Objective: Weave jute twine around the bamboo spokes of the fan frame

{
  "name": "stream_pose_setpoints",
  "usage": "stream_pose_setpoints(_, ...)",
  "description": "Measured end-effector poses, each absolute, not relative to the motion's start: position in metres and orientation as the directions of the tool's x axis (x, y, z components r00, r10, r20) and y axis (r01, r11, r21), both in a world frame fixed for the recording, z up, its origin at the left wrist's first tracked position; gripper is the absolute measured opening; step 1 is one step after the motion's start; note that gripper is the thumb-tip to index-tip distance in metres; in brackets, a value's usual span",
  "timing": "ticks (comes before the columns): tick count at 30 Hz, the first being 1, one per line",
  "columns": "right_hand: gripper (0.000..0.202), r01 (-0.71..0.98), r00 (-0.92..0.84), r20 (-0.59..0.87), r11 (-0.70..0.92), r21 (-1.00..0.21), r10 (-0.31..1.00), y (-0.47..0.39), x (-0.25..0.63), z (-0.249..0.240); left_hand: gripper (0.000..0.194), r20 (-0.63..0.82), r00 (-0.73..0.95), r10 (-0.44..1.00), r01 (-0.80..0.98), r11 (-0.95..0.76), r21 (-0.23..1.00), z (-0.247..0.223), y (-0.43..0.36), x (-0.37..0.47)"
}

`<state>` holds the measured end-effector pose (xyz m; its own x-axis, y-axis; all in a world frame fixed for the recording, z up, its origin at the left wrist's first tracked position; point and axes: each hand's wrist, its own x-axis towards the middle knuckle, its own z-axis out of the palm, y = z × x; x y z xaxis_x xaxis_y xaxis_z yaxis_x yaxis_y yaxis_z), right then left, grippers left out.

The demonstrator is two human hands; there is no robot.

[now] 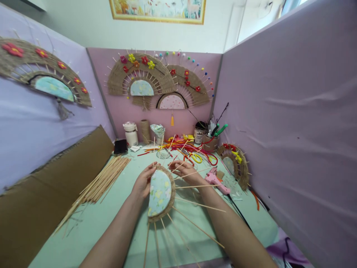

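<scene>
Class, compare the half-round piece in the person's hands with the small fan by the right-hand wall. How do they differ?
The half-round piece has long bare sticks; the small fan has a wide twine band across its sticks. The half-round piece has no flowers; the small fan carries red and yellow ones. The left hand grips the half-round piece; the small fan leans unheld. Both have pale half-round centres.

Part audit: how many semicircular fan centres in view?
5: held centre, in left hand; left centre, on left wall; blue centre, pink centre, on back wall; leaning centre, table's right. Overlapping fans may hide more.
</scene>
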<state>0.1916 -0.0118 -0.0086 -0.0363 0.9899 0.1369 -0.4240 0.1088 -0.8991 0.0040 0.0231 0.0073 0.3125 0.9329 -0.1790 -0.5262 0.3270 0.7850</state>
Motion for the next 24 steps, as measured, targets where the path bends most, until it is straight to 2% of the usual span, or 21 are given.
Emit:
stream_pose_setpoints(5,0.031,-0.437,-0.216,0.0,-0.096,-0.894,0.976,-0.016,0.173,-0.017,0.029,-0.175,0.304,0.936,-0.513,0.316,0.798,0.005,0.022,0.007)
stream_pose_setpoints(8,0.033,-0.461,-0.2,-0.078,-0.164,-0.872,0.977,-0.015,0.165,-0.023,0.028,-0.17,0.304,0.937,-0.519,0.313,0.795,0.004,0.022,0.008)
stream_pose_setpoints(13,0.033,-0.44,-0.064,-0.041,-0.065,-0.896,0.997,-0.015,0.162,-0.023,0.028,-0.172,0.266,0.949,-0.539,0.294,0.79,0.002,0.023,0.008)
stream_pose_setpoints(19,0.025,-0.379,-0.017,-0.005,-0.011,-0.925,1.0,-0.013,0.166,-0.019,0.026,-0.173,0.251,0.952,-0.527,0.284,0.801,0.0,0.023,0.01)
stream_pose_setpoints(24,0.022,-0.364,-0.032,-0.019,-0.03,-0.931,0.999,-0.013,0.166,-0.02,0.025,-0.192,0.329,0.925,-0.51,0.345,0.788,0.0,0.021,0.01)
